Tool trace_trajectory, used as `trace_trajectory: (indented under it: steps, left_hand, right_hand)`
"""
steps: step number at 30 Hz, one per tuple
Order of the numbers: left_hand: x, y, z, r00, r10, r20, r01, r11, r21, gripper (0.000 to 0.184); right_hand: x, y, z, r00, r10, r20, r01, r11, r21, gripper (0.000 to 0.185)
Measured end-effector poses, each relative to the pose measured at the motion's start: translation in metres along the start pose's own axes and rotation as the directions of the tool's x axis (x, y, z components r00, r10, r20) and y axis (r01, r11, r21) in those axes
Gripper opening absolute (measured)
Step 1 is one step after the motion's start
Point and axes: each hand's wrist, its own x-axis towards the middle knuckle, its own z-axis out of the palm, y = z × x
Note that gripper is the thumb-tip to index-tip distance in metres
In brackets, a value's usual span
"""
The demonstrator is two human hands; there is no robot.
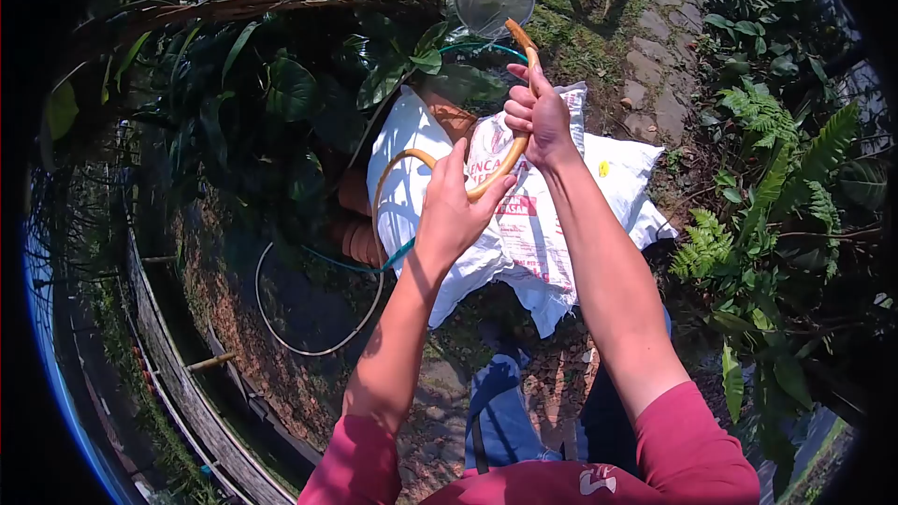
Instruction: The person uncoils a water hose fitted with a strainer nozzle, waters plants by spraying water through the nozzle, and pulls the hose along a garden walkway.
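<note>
A yellowish-orange hose [508, 162] runs in a curve between my two hands. My right hand [543, 122] is closed round it near its upper end, which looks frayed and points up. Lower down and to the left, my left hand [454, 201] holds the hose between thumb and fingers. Beyond that hand the hose bends over and drops down the left side. White printed sacks [533, 234] lie beneath both hands, with red lettering on them. Part of the hose is hidden behind my left hand.
A round mesh net [494, 0] lies beyond the sacks. Thin green tubing [341, 264] and a grey loop of hose [323, 353] are at the left. Terracotta pots [360, 241] stand beside the sacks. Ferns [706, 243] border the right, near a stone path [655, 70].
</note>
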Motion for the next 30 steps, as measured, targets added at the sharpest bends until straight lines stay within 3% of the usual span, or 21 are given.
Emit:
trace_trajectory:
  steps: [4,8,11,15,17,20,23,24,25,27,29,30]
  left_hand:
    - [-0.003,0.008,0.008,0.998,-0.035,0.046,0.039,0.994,-0.097,0.055]
    - [-0.007,0.02,0.006,0.996,0.009,0.086,-0.004,0.998,-0.056,0.049]
    - [-0.023,0.011,0.019,0.998,0.059,0.03,-0.06,0.997,0.053,0.046]
    - [-0.047,0.009,0.021,0.994,0.092,0.062,-0.092,0.996,0.001,0.046]
    - [-0.053,0.023,0.004,0.994,0.045,0.104,-0.035,0.995,-0.09,0.043]
    - [-0.058,0.011,-0.011,0.995,0.064,0.077,-0.06,0.997,-0.051,0.04]
    - [-0.049,0.018,-0.018,0.994,-0.014,0.106,0.025,0.994,-0.104,0.039]
    - [-0.042,0.02,-0.012,0.996,0.046,0.075,-0.038,0.994,-0.102,0.039]
    - [-0.034,0.026,-0.006,0.995,0.0,0.103,0.01,0.995,-0.096,0.038]
    - [-0.013,0.035,0.016,0.997,-0.009,0.082,0.015,0.997,-0.078,0.037]
    - [0.014,0.048,0.042,0.999,-0.038,0.034,0.042,0.992,-0.121,0.033]
    - [0.03,0.059,0.057,0.995,-0.087,0.04,0.091,0.99,-0.108,0.032]
  right_hand:
    - [-0.001,-0.009,0.016,1.0,-0.005,-0.003,0.005,1.0,-0.029,0.036]
    - [-0.001,-0.007,0.025,0.999,0.026,0.038,-0.023,0.998,-0.06,0.035]
    - [-0.008,0.0,0.028,0.997,0.062,0.055,-0.054,0.989,-0.136,0.035]
    - [-0.028,0.011,0.029,0.994,0.106,-0.03,-0.11,0.96,-0.259,0.037]
    - [-0.038,0.018,0.031,0.995,0.102,-0.008,-0.101,0.967,-0.235,0.039]
    - [-0.035,0.034,0.04,0.994,0.109,0.001,-0.106,0.966,-0.236,0.037]
    - [-0.025,0.039,0.04,0.995,0.095,0.013,-0.091,0.977,-0.191,0.036]
    - [-0.021,0.031,0.034,0.995,0.095,0.03,-0.088,0.98,-0.177,0.035]
    - [-0.015,0.021,0.029,0.995,0.096,0.035,-0.09,0.983,-0.162,0.034]
    - [0.004,-0.003,0.012,0.995,0.045,0.092,-0.016,0.958,-0.287,0.035]
    - [0.039,-0.03,-0.011,0.98,0.124,0.155,-0.097,0.98,-0.175,0.026]
    - [0.05,-0.046,-0.014,0.987,0.13,0.095,-0.112,0.978,-0.175,0.025]
